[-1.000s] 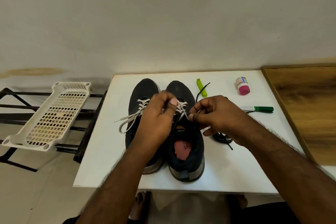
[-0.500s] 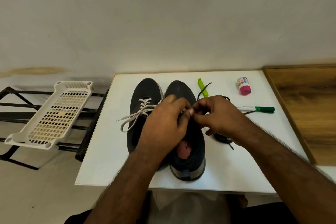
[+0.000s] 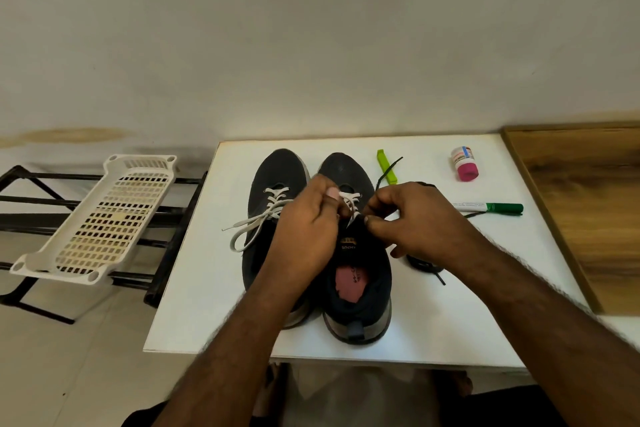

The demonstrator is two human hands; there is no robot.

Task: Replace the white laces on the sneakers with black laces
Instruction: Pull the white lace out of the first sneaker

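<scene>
Two dark sneakers stand side by side on the white table (image 3: 450,322), toes away from me. The left sneaker (image 3: 273,173) keeps its white lace (image 3: 256,224), whose loose ends trail off to the left. Over the right sneaker (image 3: 360,288), my left hand (image 3: 304,229) and my right hand (image 3: 415,218) both pinch its white lace (image 3: 349,201) near the upper eyelets. A black lace (image 3: 426,265) lies on the table to the right, partly hidden under my right hand, with one end (image 3: 389,170) reaching toward the back.
A lime-green clip (image 3: 386,166), a small bottle with a pink cap (image 3: 465,163) and a green marker (image 3: 491,207) lie at the table's back right. A wooden board (image 3: 585,204) borders the right side. A white plastic tray (image 3: 104,215) rests on a black rack at left.
My hands have drawn slightly apart over the right sneaker, uncovering more of its white lace crossings. The sneakers and the other items have stayed put.
</scene>
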